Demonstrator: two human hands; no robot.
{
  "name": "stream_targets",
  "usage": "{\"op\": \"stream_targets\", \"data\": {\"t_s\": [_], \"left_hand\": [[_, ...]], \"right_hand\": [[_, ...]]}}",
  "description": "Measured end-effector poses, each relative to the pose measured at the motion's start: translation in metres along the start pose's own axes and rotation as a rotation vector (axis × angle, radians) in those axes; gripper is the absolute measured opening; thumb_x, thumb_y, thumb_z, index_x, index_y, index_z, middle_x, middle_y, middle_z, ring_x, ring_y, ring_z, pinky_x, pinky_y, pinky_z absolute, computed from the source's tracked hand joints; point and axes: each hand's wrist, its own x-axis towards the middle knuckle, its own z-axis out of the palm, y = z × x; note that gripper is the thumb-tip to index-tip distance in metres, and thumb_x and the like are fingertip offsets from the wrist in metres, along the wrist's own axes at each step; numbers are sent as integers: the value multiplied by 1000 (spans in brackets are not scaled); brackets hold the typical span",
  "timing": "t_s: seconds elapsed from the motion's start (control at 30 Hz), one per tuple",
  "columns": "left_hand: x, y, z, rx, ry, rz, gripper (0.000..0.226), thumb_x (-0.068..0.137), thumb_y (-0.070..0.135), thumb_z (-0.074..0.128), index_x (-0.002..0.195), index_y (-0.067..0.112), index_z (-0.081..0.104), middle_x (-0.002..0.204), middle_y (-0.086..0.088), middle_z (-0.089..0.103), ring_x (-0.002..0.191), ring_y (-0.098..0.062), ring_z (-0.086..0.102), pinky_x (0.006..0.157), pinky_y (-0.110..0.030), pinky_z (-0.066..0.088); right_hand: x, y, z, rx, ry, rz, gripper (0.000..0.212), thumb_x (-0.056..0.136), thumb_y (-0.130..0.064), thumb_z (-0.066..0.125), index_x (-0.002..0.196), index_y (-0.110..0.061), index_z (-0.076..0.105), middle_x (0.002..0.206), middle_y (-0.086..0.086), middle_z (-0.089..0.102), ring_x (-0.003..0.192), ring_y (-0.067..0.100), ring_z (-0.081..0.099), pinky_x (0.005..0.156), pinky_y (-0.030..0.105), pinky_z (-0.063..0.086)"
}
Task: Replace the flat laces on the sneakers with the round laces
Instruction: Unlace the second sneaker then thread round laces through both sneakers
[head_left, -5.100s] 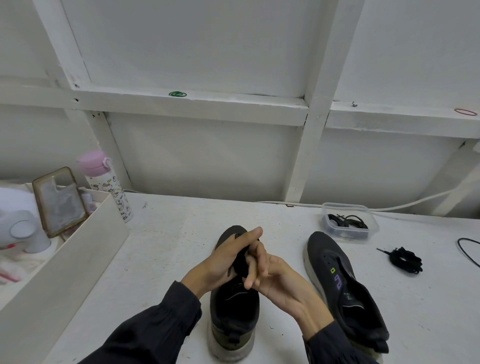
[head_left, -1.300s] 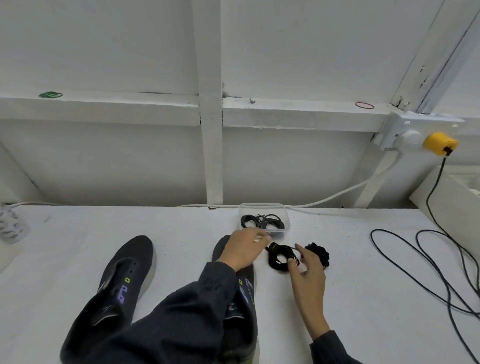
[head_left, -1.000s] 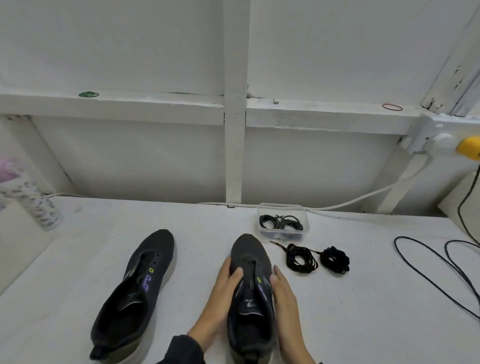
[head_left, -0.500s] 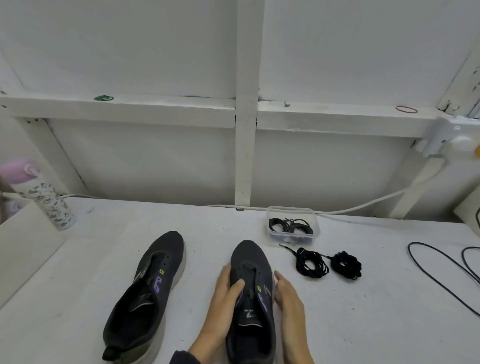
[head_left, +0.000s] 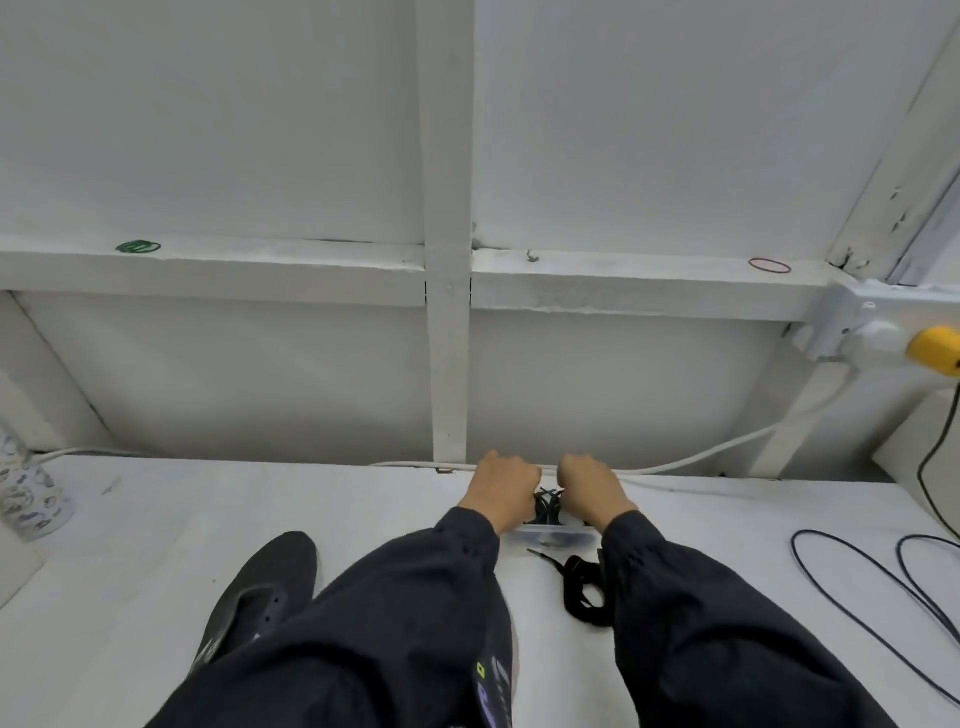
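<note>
At the back of the worktop, close to the wall, both hands are stretched forward over a small clear container. The left hand and the right hand are side by side with the knuckles toward the camera and the fingers curled downward. The round laces show as crossed black strands in the narrow gap between the two hands, above the container. The fingertips are hidden behind the hands, so I cannot tell if either grip is closed on the laces or only touches them.

Just in front of the container lies a lace bundle, black, on the worktop, partly covered by the right sleeve. One dark sneaker is on the left part of the worktop, its toe pointing to the wall and its eyelets without lace. The second sneaker is almost fully hidden under the left sleeve; only a strip with a green and purple mark is visible.

At the right, a thin black cable makes loops on the worktop, and a white cable runs along the wall. A patterned bottle is at the far left edge. On the ledge above are a green rubber band and a red rubber band.
</note>
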Motion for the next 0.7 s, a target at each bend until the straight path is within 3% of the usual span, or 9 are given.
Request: {"op": "stream_targets", "data": {"t_s": [0.07,0.17,0.23,0.3,0.37,0.43,0.5,0.6,0.7], "left_hand": [[10,6,9,144,-50,4,9,88,9,52,90,14,60,97,-8,68,95,-28,62,94,-35,33],[21,8,23,258,-80,-9,15,93,13,52,78,17,50,81,-4,59,93,-25,62,103,-37,30],[24,8,24,269,-98,-1,21,92,14,53,72,17,46,67,0,45,93,-25,62,102,-36,30],[25,9,21,272,-119,27,19,90,10,54,73,17,47,64,1,38,93,-25,62,102,-36,30],[27,9,21,292,-119,52,17,89,5,54,79,18,49,63,1,36,93,-24,63,105,-36,30],[27,9,22,310,-109,56,19,88,2,55,79,18,49,61,1,32,92,-23,64,106,-37,28],[28,7,23,317,-97,64,26,88,3,57,69,17,44,60,1,32,89,-23,64,106,-36,28],[29,5,26,321,-81,107,39,87,5,58,60,16,31,60,1,32,86,-23,63,104,-37,30],[28,0,20,275,-71,106,27,87,5,55,65,13,41,66,-2,49,88,-27,63,103,-37,32]], "right_hand": [[7,0,5,-116,-40,-46,19,88,6,45,76,-8,44,117,18,62,108,34,60,82,35,47],[16,3,16,-183,-63,-73,21,88,7,47,75,-9,43,113,15,61,107,33,61,81,35,47],[21,6,23,-181,-40,-87,35,86,8,48,65,-13,29,90,9,57,100,32,62,74,34,43],[21,8,24,-171,-20,-92,40,85,9,48,63,-14,23,69,3,37,93,32,60,68,32,37],[20,10,24,-165,-2,-99,41,84,10,48,62,-14,23,74,7,47,97,32,62,68,30,35],[19,11,24,-175,9,-94,40,84,11,48,62,-13,24,98,14,63,101,31,63,68,30,34],[18,10,25,-171,7,-90,36,85,11,47,65,-13,29,99,13,62,102,31,62,68,30,33],[15,8,22,-128,-13,-85,38,84,10,47,64,-13,26,68,3,35,89,33,56,67,30,32],[12,8,15,-94,-16,-84,39,83,10,47,62,-13,24,64,3,29,77,28,43,65,29,31]]}}
